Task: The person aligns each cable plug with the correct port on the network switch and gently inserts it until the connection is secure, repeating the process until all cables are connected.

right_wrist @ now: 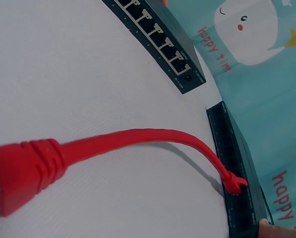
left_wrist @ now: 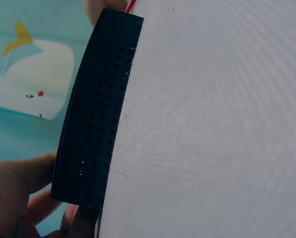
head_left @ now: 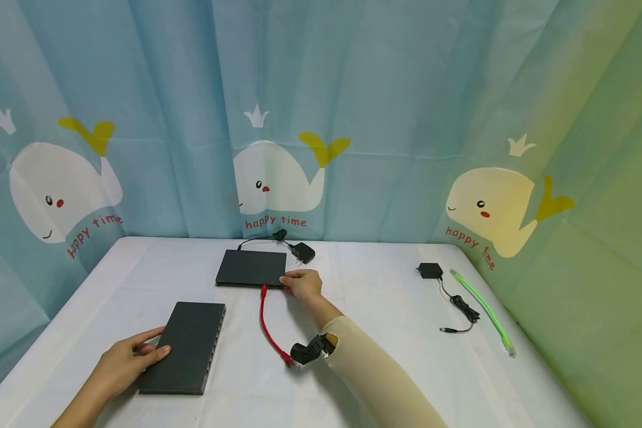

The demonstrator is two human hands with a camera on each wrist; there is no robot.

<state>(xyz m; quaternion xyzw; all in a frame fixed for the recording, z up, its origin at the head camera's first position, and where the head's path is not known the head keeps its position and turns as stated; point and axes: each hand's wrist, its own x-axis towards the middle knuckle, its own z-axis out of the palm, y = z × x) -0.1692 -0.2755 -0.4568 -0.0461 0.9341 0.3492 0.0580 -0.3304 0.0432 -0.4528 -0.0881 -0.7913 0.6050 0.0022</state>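
Note:
My left hand [head_left: 119, 364] grips the left edge of a black network switch [head_left: 187, 345] at the near left of the table, thumb on top. In the right wrist view this near switch shows a row of ports along its side. At the back, my right hand [head_left: 306, 285] pinches the right front corner of a second black network switch [head_left: 252, 266]. A short red network cable [head_left: 266, 330] has one plug in a front port of that far switch. Its other plug [right_wrist: 24, 171] lies loose, near the right wrist camera.
Behind the far switch lies a black power adapter [head_left: 302, 252] with its cord. Another black adapter [head_left: 430, 271] with a bundled cord lies at the right, beside a green network cable [head_left: 482, 309]. A curtain [head_left: 385, 178] with printed whales stands behind the white table [head_left: 374, 333].

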